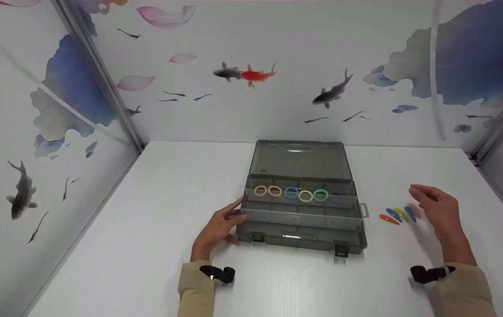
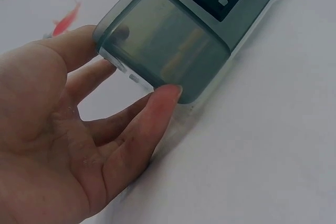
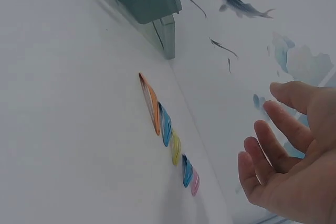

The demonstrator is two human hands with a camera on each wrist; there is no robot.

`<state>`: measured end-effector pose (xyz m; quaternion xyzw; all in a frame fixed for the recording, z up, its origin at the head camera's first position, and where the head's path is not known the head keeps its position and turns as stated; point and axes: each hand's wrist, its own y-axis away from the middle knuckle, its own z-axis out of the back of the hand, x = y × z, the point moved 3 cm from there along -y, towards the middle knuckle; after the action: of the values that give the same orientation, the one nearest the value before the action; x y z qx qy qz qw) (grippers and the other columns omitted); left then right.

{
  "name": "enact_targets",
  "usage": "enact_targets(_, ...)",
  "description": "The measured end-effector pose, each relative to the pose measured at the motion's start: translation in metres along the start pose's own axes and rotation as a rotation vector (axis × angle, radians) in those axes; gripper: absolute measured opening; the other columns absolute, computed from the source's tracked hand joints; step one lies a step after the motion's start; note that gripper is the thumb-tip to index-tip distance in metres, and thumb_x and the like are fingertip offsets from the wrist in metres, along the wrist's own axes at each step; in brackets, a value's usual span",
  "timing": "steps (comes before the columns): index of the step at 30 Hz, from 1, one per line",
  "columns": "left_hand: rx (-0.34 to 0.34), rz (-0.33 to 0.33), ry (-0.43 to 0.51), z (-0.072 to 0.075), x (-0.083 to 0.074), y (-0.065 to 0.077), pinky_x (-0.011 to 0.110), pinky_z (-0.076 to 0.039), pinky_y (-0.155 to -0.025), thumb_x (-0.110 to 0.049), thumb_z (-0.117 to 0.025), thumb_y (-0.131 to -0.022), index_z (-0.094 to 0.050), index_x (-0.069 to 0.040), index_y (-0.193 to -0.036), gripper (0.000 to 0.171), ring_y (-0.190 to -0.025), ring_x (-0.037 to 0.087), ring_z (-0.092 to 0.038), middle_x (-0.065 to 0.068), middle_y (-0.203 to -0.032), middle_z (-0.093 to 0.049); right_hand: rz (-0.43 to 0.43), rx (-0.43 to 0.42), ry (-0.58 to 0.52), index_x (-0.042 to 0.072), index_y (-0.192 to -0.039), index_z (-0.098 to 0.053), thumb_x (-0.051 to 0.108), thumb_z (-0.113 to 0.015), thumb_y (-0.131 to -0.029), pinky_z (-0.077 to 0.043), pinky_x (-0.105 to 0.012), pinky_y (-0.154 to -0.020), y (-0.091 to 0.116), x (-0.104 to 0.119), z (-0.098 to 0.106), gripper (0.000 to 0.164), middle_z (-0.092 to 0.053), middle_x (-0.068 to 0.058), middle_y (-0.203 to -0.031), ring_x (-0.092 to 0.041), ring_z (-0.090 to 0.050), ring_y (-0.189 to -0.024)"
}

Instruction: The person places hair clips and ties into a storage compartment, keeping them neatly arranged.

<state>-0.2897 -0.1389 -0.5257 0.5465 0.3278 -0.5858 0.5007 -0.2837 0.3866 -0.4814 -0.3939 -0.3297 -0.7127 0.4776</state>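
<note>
At left end of case (image 1: 299, 226): left grip (image 1: 217, 225) curled round, likely steadying.
Right grip (image 1: 442, 209): loosely spread, empty.
Clips (image 1: 400, 215): grouped, perhaps for easy reach.

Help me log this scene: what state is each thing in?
Box: open
Lid: swung back behind the box
Latches: undone
Rings: five, inside the box
Clips: five, lying on the table
Left hand: holding the box's left side
Right hand: relaxed, holding nothing

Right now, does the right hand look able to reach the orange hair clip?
Probably yes: the right hand looks empty, nothing covers the orange hair clip, and only other clips lie between them.
</note>
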Motion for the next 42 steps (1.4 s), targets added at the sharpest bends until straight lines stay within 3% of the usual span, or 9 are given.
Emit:
enact_targets(2, -0.001, -0.002, 0.0, 0.001, -0.001, 0.0, 0.035, -0.06, -0.061, -0.033, -0.066, -0.098, -0.038, -0.032, -0.155, 0.064, -0.139, 0.041, -0.046, 0.022, -0.157, -0.038, -0.018, -0.007, -0.012, 0.016, -0.142, -0.056, 0.059, -0.057, -0.095, -0.049, -0.007, -0.084, -0.003, -0.005, 0.003, 0.064, -0.049, 0.029, -0.104, 0.002, -0.051, -0.103)
enact_targets(5, 0.0, -0.002, -0.003, 0.0, -0.001, -0.001, 0.036, -0.061, -0.062, -0.033, -0.066, -0.098, -0.038, -0.033, -0.155, 0.064, -0.14, 0.041, -0.046, 0.022, -0.157, -0.037, -0.07, -0.014, -0.024, 0.017, -0.143, -0.054, 0.058, -0.057, -0.095, -0.049, -0.012, -0.087, -0.007, -0.014, 0.005, 0.063, -0.051, 0.024, -0.109, -0.002, -0.05, -0.107)
enact_targets(8, 0.0, 0.0, -0.004, 0.0, -0.001, -0.001, 0.036, -0.061, -0.063, -0.032, -0.066, -0.098, -0.038, -0.033, -0.155, 0.063, -0.14, 0.041, -0.046, 0.022, -0.158, -0.037, -0.118, 0.019, -0.012, 0.013, -0.148, -0.049, 0.058, -0.056, -0.096, -0.047, -0.032, -0.105, -0.01, -0.022, 0.004, 0.068, -0.057, 0.0, -0.131, -0.022, -0.049, -0.126)
enact_targets(11, -0.001, -0.001, -0.003, 0.0, -0.001, 0.0, 0.036, -0.061, -0.062, -0.032, -0.065, -0.099, -0.037, -0.033, -0.155, 0.063, -0.139, 0.04, -0.047, 0.022, -0.158, -0.037, -0.136, 0.076, 0.033, 0.006, -0.152, -0.041, 0.054, -0.053, -0.099, -0.036, -0.055, -0.117, -0.013, -0.028, 0.002, 0.073, -0.039, -0.021, -0.155, -0.039, -0.037, -0.14)
enact_targets(13, 0.0, -0.004, 0.001, 0.0, 0.0, 0.0, 0.036, -0.06, -0.062, -0.032, -0.065, -0.099, -0.037, -0.033, -0.156, 0.063, -0.139, 0.04, -0.047, 0.022, -0.158, -0.037, -0.131, 0.101, 0.062, 0.002, -0.153, -0.037, 0.051, -0.053, -0.1, -0.031, -0.061, -0.118, -0.014, -0.03, 0.002, 0.074, -0.03, -0.027, -0.159, -0.044, -0.033, -0.142)
enact_targets(19, 0.012, -0.003, 0.0, -0.001, 0.0, 0.0, 0.037, -0.061, -0.062, -0.032, -0.065, -0.099, -0.036, -0.03, -0.157, 0.065, -0.14, 0.042, -0.046, 0.024, -0.157, -0.037, -0.12, 0.093, 0.118, -0.001, -0.152, -0.039, 0.048, -0.054, -0.1, -0.036, -0.058, -0.115, -0.015, -0.036, 0.005, 0.073, -0.033, -0.03, -0.157, -0.044, -0.037, -0.138)
enact_targets(25, 0.013, -0.003, -0.008, 0.001, -0.001, 0.0, 0.036, -0.061, -0.061, -0.032, -0.065, -0.099, -0.035, -0.029, -0.157, 0.065, -0.139, 0.042, -0.047, 0.024, -0.157, -0.037, -0.1, 0.103, 0.184, -0.002, -0.15, -0.04, 0.054, -0.055, -0.099, -0.047, -0.045, -0.102, -0.015, -0.041, 0.007, 0.077, -0.038, -0.031, -0.153, -0.042, -0.042, -0.133)
enact_targets(32, 0.01, 0.004, 0.005, 0.002, 0.0, 0.001, 0.035, -0.06, -0.06, -0.031, -0.066, -0.098, -0.037, -0.031, -0.156, 0.065, -0.138, 0.041, -0.048, 0.023, -0.157, -0.038, -0.098, 0.122, 0.186, -0.002, -0.15, -0.04, 0.057, -0.054, -0.098, -0.04, -0.056, -0.113, -0.012, -0.045, 0.007, 0.08, -0.036, -0.032, -0.153, -0.045, -0.039, -0.134)
enact_targets(42, 0.006, 0.001, -0.001, 0.0, -0.002, 0.001, 0.035, -0.061, -0.061, -0.031, -0.065, -0.098, -0.036, -0.031, -0.156, 0.065, -0.138, 0.041, -0.048, 0.023, -0.157, -0.038, -0.088, 0.126, 0.204, -0.002, -0.148, -0.043, 0.043, -0.054, -0.102, -0.045, -0.052, -0.107, -0.015, -0.045, 0.01, 0.065, -0.037, -0.033, -0.152, -0.046, -0.041, -0.133)
